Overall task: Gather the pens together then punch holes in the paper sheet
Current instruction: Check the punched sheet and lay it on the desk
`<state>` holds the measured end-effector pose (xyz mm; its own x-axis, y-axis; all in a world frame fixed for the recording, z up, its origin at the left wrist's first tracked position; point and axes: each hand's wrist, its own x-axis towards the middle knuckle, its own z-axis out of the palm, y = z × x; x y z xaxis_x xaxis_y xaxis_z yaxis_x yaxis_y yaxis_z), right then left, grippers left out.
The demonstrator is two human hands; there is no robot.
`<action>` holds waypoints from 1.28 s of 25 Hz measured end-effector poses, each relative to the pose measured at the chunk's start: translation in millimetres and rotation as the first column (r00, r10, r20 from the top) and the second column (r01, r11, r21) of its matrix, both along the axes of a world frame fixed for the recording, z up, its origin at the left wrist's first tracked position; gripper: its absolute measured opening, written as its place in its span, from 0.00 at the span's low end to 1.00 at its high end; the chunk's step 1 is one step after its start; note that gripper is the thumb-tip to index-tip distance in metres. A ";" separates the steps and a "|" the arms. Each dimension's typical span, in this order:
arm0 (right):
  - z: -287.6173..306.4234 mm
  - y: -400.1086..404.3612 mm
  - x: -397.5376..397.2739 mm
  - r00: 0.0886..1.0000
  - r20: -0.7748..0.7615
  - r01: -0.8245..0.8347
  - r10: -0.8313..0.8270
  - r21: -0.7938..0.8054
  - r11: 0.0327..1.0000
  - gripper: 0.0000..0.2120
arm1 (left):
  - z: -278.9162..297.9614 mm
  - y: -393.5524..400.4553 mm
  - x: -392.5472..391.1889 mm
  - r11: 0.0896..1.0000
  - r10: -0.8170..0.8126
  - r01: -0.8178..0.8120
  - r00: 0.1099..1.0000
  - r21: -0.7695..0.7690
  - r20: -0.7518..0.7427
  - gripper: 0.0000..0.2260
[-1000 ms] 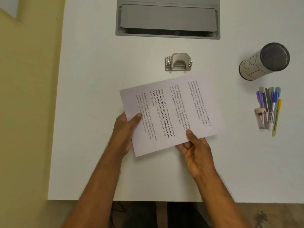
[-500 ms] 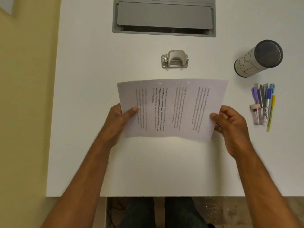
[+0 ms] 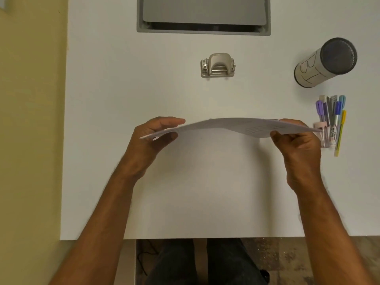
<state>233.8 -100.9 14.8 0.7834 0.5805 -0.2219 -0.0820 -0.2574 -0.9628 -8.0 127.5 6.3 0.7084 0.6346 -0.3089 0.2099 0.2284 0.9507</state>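
The paper sheet (image 3: 232, 126) hangs above the white table (image 3: 205, 192), caught between both hands. The left hand (image 3: 153, 138) pinches its left end, thumb on top and fingers curled beneath; the right hand (image 3: 297, 140) clamps the right end the same way, thumb over the near edge. From the left hand the sheet runs off toward 3 o'clock; from the right hand, toward 9 o'clock.

The sheet is white with faint printed lines, seen nearly edge-on as a thin band. It bows upward at the middle and dips near the right hand. Its long axis runs 9 to 3 o'clock, across the table, with the far edge facing 12 o'clock.

At 3 o'clock of the right hand, just beside it, the pens (image 3: 333, 122) lie gathered in a tight bundle, shafts pointing 12 to 6 o'clock; the sheet's right corner overlaps them in view.

At 12 o'clock of the sheet, apart from it, sits the metal hole punch (image 3: 218, 65). At 1 o'clock stands a grey cylinder (image 3: 322, 62) with a dark top.
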 end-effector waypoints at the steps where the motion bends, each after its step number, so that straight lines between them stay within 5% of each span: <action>1: -1.2 0.2 -0.4 1.000 0.004 -0.005 0.005 0.007 1.000 0.23 | -1.2 -1.2 0.5 1.000 -0.009 0.010 1.000 0.020 -0.008 0.17; 6: 0.4 4.5 2.0 0.999 0.035 0.035 -0.036 0.013 0.999 0.15 | -0.4 -4.6 4.9 0.990 0.141 -0.141 0.990 -0.002 -0.024 0.17; 13: 16.0 3.0 4.6 0.996 0.087 -0.019 0.014 0.052 0.998 0.18 | 3.5 -4.6 6.5 0.960 0.278 -0.277 0.959 -0.032 0.047 0.15; 26: -2.9 6.2 -6.8 0.998 0.059 0.006 -0.006 0.004 1.000 0.15 | -8.4 -8.9 14.1 0.970 0.233 -0.235 0.972 -0.059 -0.032 0.18; 32: 1.1 2.5 0.5 0.992 0.126 -0.013 0.005 0.064 0.998 0.17 | -8.7 -4.6 11.6 0.970 0.242 -0.242 0.969 -0.012 0.053 0.13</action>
